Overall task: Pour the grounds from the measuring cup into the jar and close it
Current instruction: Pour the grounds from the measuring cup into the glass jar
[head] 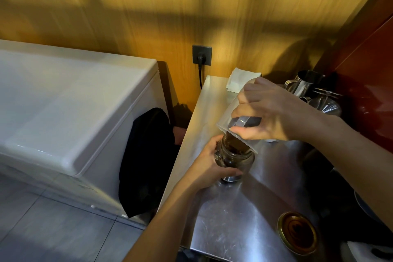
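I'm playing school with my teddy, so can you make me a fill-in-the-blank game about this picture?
1. The right hand tips the clear measuring cup over the mouth of the ____.
2. The left hand steadies the glass jar on the shiny ____ counter.
3. The gold lid lies on the counter, so the jar is still ____.

Missing words: jar; metal; open
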